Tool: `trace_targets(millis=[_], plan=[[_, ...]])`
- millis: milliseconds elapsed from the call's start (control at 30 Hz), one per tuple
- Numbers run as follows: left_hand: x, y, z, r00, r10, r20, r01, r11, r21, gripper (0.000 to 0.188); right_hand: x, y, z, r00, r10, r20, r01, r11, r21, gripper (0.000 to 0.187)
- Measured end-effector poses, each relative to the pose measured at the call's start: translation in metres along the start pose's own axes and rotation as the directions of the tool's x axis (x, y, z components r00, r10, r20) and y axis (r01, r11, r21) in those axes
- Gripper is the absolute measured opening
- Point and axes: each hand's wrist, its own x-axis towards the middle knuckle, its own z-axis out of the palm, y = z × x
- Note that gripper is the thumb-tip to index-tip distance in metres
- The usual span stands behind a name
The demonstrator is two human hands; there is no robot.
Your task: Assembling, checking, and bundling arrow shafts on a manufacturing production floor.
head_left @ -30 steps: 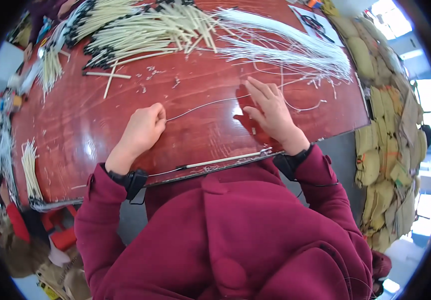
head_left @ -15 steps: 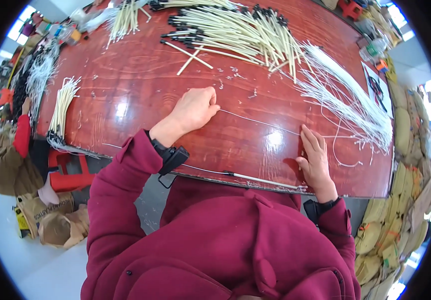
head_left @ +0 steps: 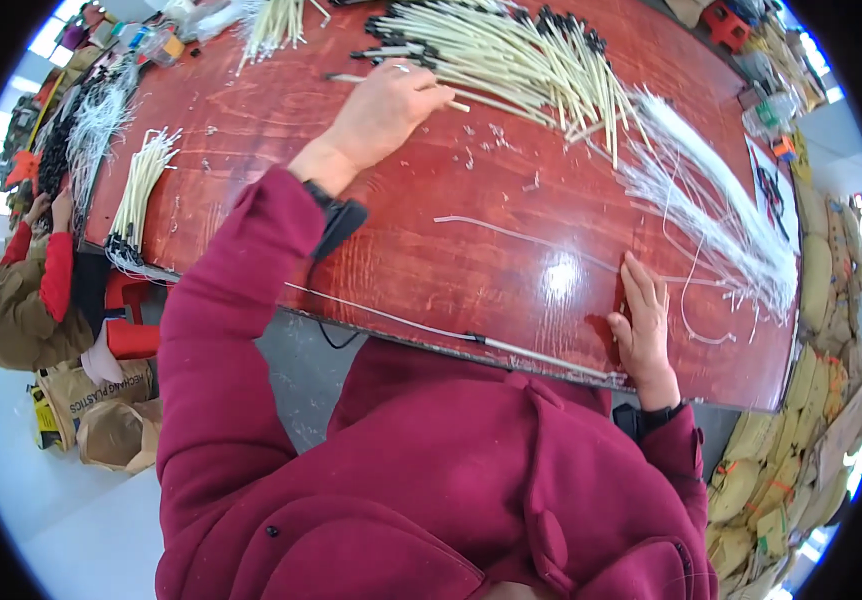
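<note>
My left hand has its fingers curled at the near edge of a heap of cream tubes with black ends. One cream tube sticks out on both sides of that hand; the fingertips are partly hidden. My right hand lies on the red table with fingers stretched, its fingertips touching a thin white strand. The strand's left end lies loose on the tabletop. Along the table's front edge is another cream tube with a black piece and a white strand running left from it.
White strands lie bundled at the right. A small bundle of cream tubes rests at the left edge. Scissors lie at the far right. A co-worker in red sleeves sits to the left, and stacked sacks line the right.
My left hand has let go of the white strand and moved away to the heap, where the loose crossed tubes lay. My right hand stays on the table. The view has shifted slightly.
</note>
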Motion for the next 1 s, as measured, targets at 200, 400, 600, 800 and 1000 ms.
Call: trace_targets(millis=[200,400,600,800,1000], plan=[[-0.066,0.08,-0.026,0.9,-0.426,0.096,0.43,0.827,-0.362,0.021,0.002,0.0,0.0,1.0,0.003,-0.023,-0.003,1.0,-0.015,0.072],[-0.102,0.117,-0.026,0.788,-0.587,0.184,0.602,0.673,-0.43,0.02,0.001,-0.001,0.003,0.999,-0.013,-0.042,0.012,0.999,-0.034,0.072],[-0.099,0.129,-0.027,0.785,-0.594,0.176,0.609,0.688,-0.394,0.019,-0.002,-0.002,0.007,0.999,0.017,-0.039,-0.019,0.999,-0.049,0.073],[-0.094,0.13,-0.025,0.791,-0.593,0.153,0.6,0.701,-0.386,0.019,-0.002,-0.003,0.006,0.999,0.022,-0.038,-0.024,0.998,-0.055,0.074],[-0.092,0.126,-0.021,0.798,-0.582,0.156,0.595,0.723,-0.35,0.019,0.0,-0.003,0.006,0.999,0.031,-0.027,-0.033,0.998,-0.06,0.074]])
